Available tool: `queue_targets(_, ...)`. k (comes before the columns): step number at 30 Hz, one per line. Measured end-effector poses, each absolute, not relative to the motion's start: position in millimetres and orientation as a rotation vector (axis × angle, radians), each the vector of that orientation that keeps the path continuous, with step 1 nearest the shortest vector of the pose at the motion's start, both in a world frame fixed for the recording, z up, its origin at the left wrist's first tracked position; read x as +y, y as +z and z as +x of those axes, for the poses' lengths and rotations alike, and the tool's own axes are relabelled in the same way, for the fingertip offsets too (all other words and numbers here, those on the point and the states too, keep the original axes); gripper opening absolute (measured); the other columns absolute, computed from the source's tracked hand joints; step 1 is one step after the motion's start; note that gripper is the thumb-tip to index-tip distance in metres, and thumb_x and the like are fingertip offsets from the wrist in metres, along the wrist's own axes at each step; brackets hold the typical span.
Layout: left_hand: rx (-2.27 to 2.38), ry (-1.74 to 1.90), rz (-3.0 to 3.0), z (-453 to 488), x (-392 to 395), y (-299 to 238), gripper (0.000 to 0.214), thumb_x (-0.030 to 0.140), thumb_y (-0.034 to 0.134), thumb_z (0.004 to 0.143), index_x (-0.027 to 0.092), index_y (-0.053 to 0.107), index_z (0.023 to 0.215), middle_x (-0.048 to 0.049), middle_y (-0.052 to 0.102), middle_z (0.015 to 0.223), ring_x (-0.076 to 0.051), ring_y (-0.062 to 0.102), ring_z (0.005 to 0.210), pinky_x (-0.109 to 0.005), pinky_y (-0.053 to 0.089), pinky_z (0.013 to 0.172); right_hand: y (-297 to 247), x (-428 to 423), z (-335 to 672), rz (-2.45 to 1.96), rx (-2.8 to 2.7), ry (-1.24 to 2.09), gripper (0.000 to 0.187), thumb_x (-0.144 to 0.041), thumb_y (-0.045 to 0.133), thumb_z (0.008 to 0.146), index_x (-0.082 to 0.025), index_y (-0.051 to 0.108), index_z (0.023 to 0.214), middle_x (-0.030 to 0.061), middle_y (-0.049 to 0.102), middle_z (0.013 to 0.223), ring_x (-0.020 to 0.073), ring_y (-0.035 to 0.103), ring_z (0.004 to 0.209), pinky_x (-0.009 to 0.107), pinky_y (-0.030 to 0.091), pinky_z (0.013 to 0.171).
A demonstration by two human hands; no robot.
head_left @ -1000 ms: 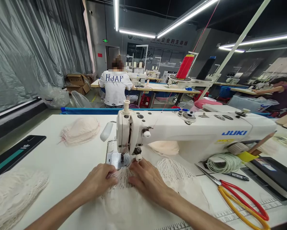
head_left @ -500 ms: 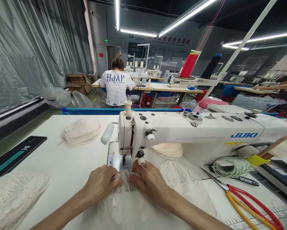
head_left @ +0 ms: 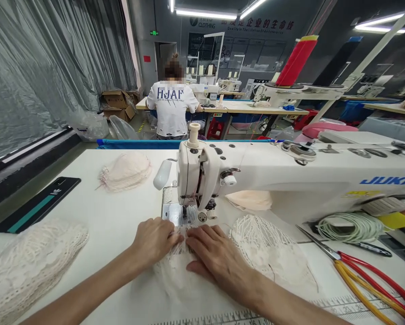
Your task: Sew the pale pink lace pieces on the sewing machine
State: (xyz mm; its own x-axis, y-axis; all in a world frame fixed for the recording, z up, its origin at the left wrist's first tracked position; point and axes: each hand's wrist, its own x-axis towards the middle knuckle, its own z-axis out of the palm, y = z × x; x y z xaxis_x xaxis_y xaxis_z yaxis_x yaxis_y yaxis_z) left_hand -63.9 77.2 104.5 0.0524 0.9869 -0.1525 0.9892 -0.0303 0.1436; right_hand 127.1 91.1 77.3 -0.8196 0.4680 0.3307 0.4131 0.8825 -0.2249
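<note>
A piece of sheer white lace fabric (head_left: pixel 175 271) lies on the table just in front of the needle plate (head_left: pixel 173 214) of a white JUKI sewing machine (head_left: pixel 273 174). My left hand (head_left: pixel 153 241) is closed at the lace's left edge, thumb against curled fingers. On the right side of the lace my right hand (head_left: pixel 219 255) rests flat, its fingers stretched toward the presser foot (head_left: pixel 189 213) and its thumb spread away. Fingers hide part of the lace edge. Beside my right hand lies another lace piece (head_left: pixel 266 248).
Scissors (head_left: pixel 341 259) with red and yellow handles and a coil of pale green cord (head_left: pixel 351 227) lie right. Lace cups (head_left: pixel 29 266) and a pale cup (head_left: pixel 126 171) are left, near a dark phone-like slab (head_left: pixel 39 203). A co-worker (head_left: pixel 173 104) sits ahead.
The view has shifted, so the machine appears further right and nearer. My right thumb has moved away from the lace edge and the fingers have flattened. My left hand stays on the lace.
</note>
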Motion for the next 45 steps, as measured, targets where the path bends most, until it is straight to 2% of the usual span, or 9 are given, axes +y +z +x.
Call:
queue_targets(5,2.115,0.124,2.225,-70,67,112,0.018,0.027,0.046,0.09,0.018,0.061,0.083,-0.0057,0.062,0.078,-0.024,0.058,0.07,-0.032,0.038,0.059,73,97,131,-0.635,-2.704,0.123,0.036,-0.042,0.06,0.085,-0.013,0.055,0.105,0.0127,0.056,0.116,0.0257,0.053,0.097,0.04,0.043,0.078)
queue_targets(10,1.614,0.607,2.662,-59,48,97,0.019,0.007,0.044,0.088,0.017,0.058,0.096,-0.0055,0.06,0.096,-0.02,0.056,0.087,-0.033,0.043,0.075,75,98,131,-0.636,-2.697,0.129,0.038,-0.044,0.053,0.088,-0.012,0.054,0.109,0.0136,0.057,0.113,0.0268,0.054,0.098,0.042,0.042,0.08)
queue_targets(14,1.553,0.561,2.615,-59,48,85,0.018,0.009,0.048,0.089,0.018,0.055,0.103,-0.0053,0.061,0.1,-0.021,0.057,0.096,-0.036,0.041,0.085,74,100,131,-0.663,-2.682,0.136,0.042,-0.047,0.054,0.087,-0.011,0.054,0.109,0.0127,0.059,0.109,0.026,0.055,0.097,0.042,0.042,0.081)
queue_targets(19,1.519,0.732,2.671,-64,53,79,0.023,0.02,0.034,0.098,0.021,0.051,0.114,-0.0031,0.063,0.103,-0.016,0.059,0.095,-0.035,0.034,0.089,73,103,133,-0.682,-2.676,0.12,0.048,-0.051,0.056,0.084,-0.01,0.054,0.109,0.0132,0.061,0.11,0.0249,0.056,0.096,0.04,0.041,0.082)
queue_targets(23,1.533,0.745,2.704,-64,56,75,0.026,0.026,0.03,0.1,0.021,0.049,0.117,-0.0024,0.064,0.103,-0.015,0.059,0.098,-0.035,0.032,0.089,71,106,134,-0.682,-2.671,0.07,0.046,-0.049,0.055,0.086,-0.011,0.054,0.112,0.0135,0.06,0.114,0.0257,0.056,0.098,0.041,0.039,0.084)
queue_targets(28,1.513,0.686,2.686,-67,62,79,0.025,0.017,0.036,0.098,0.02,0.049,0.119,-0.0042,0.063,0.106,-0.015,0.059,0.096,-0.036,0.033,0.088,68,112,132,-0.698,-2.637,0.028,0.044,-0.045,0.059,0.085,-0.01,0.054,0.112,0.0121,0.061,0.112,0.0244,0.056,0.098,0.04,0.037,0.084)
queue_targets(33,1.521,0.629,2.696,-73,73,79,0.021,0.012,0.04,0.095,0.018,0.051,0.112,-0.0049,0.061,0.116,-0.013,0.059,0.096,-0.037,0.028,0.092,68,118,129,-0.732,-2.639,-0.012,0.041,-0.043,0.057,0.087,-0.01,0.055,0.11,0.0133,0.061,0.111,0.0244,0.057,0.093,0.04,0.037,0.082)
queue_targets(37,1.582,0.6,2.696,-72,79,77,0.016,0.012,0.041,0.095,0.017,0.053,0.103,-0.0037,0.063,0.11,-0.013,0.061,0.091,-0.039,0.028,0.093,67,124,129,-0.754,-2.643,0.001,0.042,-0.043,0.054,0.089,-0.01,0.053,0.114,0.0148,0.062,0.111,0.0248,0.057,0.092,0.041,0.037,0.083)
queue_targets(45,1.628,0.628,2.735,-73,79,74,0.017,0.01,0.039,0.095,0.015,0.053,0.104,-0.0049,0.065,0.102,-0.015,0.062,0.089,-0.042,0.028,0.092,69,126,133,-0.693,-2.715,0.054,0.043,-0.041,0.037,0.096,-0.012,0.045,0.127,0.0153,0.053,0.127,0.0257,0.052,0.109,0.048,0.031,0.094)
